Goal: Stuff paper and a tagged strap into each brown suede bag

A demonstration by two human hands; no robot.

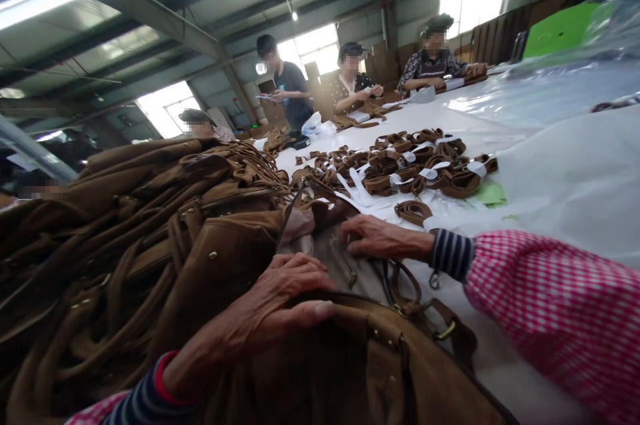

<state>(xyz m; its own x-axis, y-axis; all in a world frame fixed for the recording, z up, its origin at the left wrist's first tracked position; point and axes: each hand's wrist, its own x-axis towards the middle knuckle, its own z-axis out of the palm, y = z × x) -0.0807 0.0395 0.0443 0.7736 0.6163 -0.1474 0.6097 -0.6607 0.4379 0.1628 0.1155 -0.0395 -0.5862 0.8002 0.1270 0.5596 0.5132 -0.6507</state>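
A brown bag [430, 351] lies open in front of me, its pale lining showing between two zipped edges. My left hand [270, 305] is on the near edge of the opening, thumb on the outside and fingers bent over the rim, gripping it. At the far right side of the opening, my right hand [377, 237] reaches in over the lining with its fingers curled; whether they hold any cloth is hard to see. A strap with a metal buckle [445, 330] hangs at the bag's right side.
A large pile of brown bags [145, 211] rises at the left. Beyond the opening, bundled brown straps [400, 165] with white wraps lie on the white table [540, 158]. Several people stand or sit at the far side. Clear plastic [565, 88] covers the back right.
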